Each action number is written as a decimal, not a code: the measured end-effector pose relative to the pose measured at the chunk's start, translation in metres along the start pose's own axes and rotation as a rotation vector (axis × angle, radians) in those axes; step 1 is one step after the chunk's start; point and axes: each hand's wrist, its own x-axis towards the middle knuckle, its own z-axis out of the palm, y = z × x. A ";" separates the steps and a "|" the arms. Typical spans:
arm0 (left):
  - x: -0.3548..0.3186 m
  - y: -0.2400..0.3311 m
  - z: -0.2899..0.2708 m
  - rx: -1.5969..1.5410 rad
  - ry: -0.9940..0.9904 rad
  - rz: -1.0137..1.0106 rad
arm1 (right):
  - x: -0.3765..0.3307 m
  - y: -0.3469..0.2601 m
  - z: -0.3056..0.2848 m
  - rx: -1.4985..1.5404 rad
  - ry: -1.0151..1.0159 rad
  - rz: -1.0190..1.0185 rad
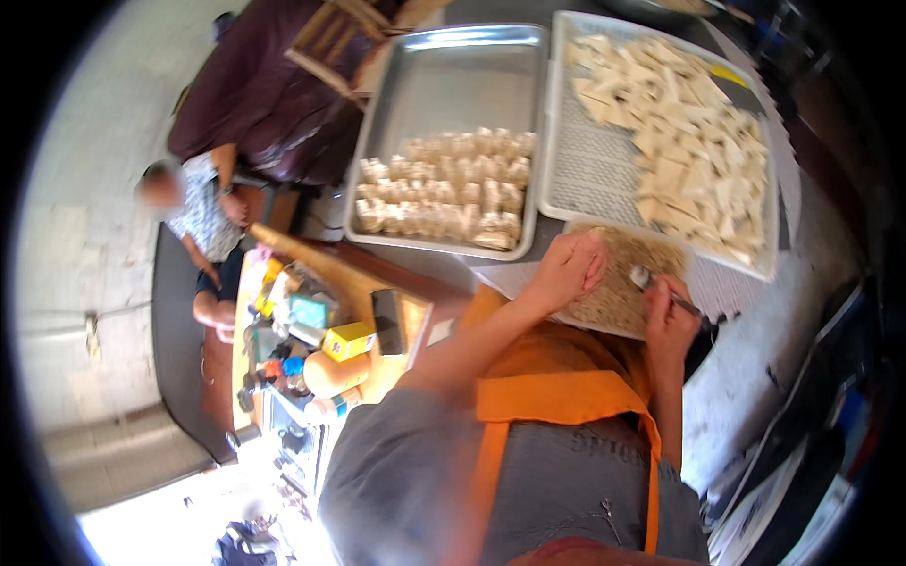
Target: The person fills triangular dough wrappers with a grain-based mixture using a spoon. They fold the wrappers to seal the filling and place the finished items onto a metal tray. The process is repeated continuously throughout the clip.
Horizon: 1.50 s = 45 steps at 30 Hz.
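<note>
My right hand (670, 319) grips a metal spoon (643, 277), its bowl at the surface of a brown crumbly filling (613, 300). This filling lies in a shallow white container (681, 247) close in front of me. My left hand (569, 271) is closed above the container's left side, fingers curled; what it holds, if anything, is hidden. Beyond, a metal tray (444, 75) carries rows of small pale folded dough pieces (444, 193). To its right, a white perforated tray (595, 160) holds many loose flat dough wrappers (689, 132).
On the left, a wooden table (406, 321) bears a dark phone (386, 319), a yellow box (348, 341), an orange-tan jar (332, 375) and clutter. Another person (212, 203) sits at the far left. A yellow-handled tool (729, 74) lies at the white tray's upper right.
</note>
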 end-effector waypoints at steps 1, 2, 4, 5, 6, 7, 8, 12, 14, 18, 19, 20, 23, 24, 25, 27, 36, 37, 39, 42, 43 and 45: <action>0.005 -0.004 -0.024 0.191 0.107 0.089 | -0.001 0.003 0.000 0.002 -0.019 0.017; 0.015 -0.008 -0.057 0.377 0.214 0.171 | -0.001 -0.003 0.001 0.022 -0.028 0.040; 0.026 0.044 -0.081 0.733 0.394 0.349 | -0.002 -0.001 0.000 0.088 -0.058 0.124; 0.032 0.071 -0.093 0.908 0.515 0.417 | -0.001 -0.001 0.000 0.089 -0.057 0.118; 0.036 0.102 -0.110 0.893 0.553 0.253 | -0.001 -0.001 0.000 0.086 -0.054 0.113; 0.045 0.133 -0.124 0.930 0.586 0.105 | -0.001 -0.001 -0.001 0.078 -0.046 0.110; 0.058 0.139 -0.156 0.779 0.645 0.246 | 0.000 -0.002 -0.001 0.074 -0.048 0.103; 0.077 0.149 -0.333 1.303 0.770 0.321 | 0.001 -0.002 0.004 0.076 -0.063 0.078; 0.073 0.160 -0.362 1.362 0.920 0.129 | 0.001 0.000 0.005 0.075 -0.055 0.076; 0.067 0.161 -0.374 1.530 0.632 0.011 | 0.001 0.001 0.005 0.064 -0.026 0.095; 0.064 0.162 -0.373 1.539 0.566 0.010 | 0.001 0.001 0.005 0.066 -0.025 0.104; 0.062 0.166 -0.364 1.545 0.496 0.011 | 0.001 0.002 0.006 0.055 -0.009 0.077; 0.051 0.182 -0.356 1.673 0.438 -0.064 | 0.000 0.004 0.009 0.046 0.003 0.019; 0.046 0.183 -0.356 1.588 0.402 -0.167 | 0.000 0.003 0.009 0.051 -0.002 0.016; 0.042 0.183 -0.356 1.499 0.364 -0.267 | 0.000 0.003 0.009 0.054 -0.007 0.013; 0.037 0.186 -0.352 1.334 0.315 -0.356 | 0.000 0.005 0.009 0.051 -0.017 0.001; 0.040 0.180 -0.332 1.196 0.385 -0.252 | 0.000 0.006 0.008 0.057 -0.005 -0.017; 0.040 0.181 -0.337 1.235 0.386 -0.218 | -0.001 0.006 0.008 0.065 -0.010 -0.006; 0.047 0.178 -0.342 1.269 0.392 -0.202 | 0.000 0.004 0.004 0.066 -0.026 0.040; 0.050 0.176 -0.356 1.365 0.303 -0.218 | 0.000 -0.003 0.003 0.086 -0.046 0.103; 0.043 0.178 -0.366 1.462 0.189 -0.201 | 0.000 -0.004 0.003 0.102 -0.058 0.120; 0.046 0.180 -0.363 1.583 0.045 -0.193 | 0.000 -0.003 0.002 0.098 -0.052 0.104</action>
